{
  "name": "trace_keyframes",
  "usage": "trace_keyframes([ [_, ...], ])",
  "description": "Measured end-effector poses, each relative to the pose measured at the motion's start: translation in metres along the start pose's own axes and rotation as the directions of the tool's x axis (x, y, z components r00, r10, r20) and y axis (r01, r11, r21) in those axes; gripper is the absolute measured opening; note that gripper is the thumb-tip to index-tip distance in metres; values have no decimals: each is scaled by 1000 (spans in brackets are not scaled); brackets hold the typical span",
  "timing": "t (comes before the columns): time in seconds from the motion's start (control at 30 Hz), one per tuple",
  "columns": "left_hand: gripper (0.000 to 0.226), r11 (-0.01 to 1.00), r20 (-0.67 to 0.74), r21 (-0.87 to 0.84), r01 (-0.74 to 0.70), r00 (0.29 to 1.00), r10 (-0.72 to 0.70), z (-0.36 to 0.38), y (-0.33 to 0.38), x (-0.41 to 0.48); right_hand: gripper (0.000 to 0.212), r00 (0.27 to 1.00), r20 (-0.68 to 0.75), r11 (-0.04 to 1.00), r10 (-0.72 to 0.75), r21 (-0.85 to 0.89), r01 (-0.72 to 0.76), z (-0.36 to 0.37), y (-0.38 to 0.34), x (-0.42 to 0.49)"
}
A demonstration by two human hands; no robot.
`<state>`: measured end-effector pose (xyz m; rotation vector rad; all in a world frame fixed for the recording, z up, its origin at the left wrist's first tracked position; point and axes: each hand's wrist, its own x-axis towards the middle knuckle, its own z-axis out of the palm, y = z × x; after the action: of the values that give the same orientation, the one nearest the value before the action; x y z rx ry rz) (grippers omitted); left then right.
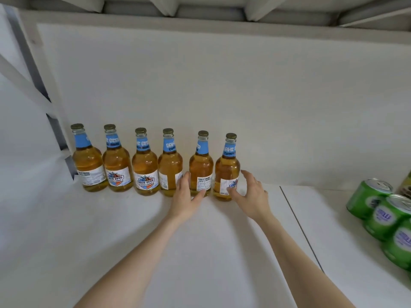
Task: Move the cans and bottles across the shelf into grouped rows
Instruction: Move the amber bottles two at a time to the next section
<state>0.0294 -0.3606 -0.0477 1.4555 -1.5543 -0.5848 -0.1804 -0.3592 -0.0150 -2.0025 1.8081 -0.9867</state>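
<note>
- The white shelf (pixel 133 241) bears everything; the rightmost bottle (pixel 227 167) stands upright on it near the back wall
- The row of bottles (pixel 144 165) runs leftward from the rightmost bottle, all capped and full of amber liquid; being glass, they are probably heavy, stiff, smooth and liable to chip if knocked together
- The green cans (pixel 388 216) cluster well to the right of it; probably lighter and easily dented
- Best hold, I judge: round the broad body at the paper label, not the thin neck
- The right hand (pixel 253 196) is spread wide and grasps nothing, cupped just right of it, thumb before its lower label
- The left hand (pixel 185 196) is cupped loosely, not clenched, round the neighbouring bottle (pixel 201 165) just left of it; contact cannot be told
</note>
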Motion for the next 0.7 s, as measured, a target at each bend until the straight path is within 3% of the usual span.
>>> trace_keyframes([
  [0.1, 64, 987, 39, -152, 45, 998, -40, 2, -1, 16, 71, 993, 101, 914, 53, 396, -89, 3, -7, 20],
  [0.2, 77, 958, 88, -237, 162, 986, -144, 6, 1, 31, 67, 984, 161, 811, 81, 563, -159, 4, -16, 37],
  [0.33, 88, 885, 115, -361, 293, 956, -269, 11, 0, 41, 58, 978, 201, 765, 51, 621, -167, 6, -16, 50],
  [0.7, 102, 874, 185, -359, 328, 943, -278, -2, 4, 15, 49, 977, 189, 679, 98, 705, -204, -15, -9, 20],
])
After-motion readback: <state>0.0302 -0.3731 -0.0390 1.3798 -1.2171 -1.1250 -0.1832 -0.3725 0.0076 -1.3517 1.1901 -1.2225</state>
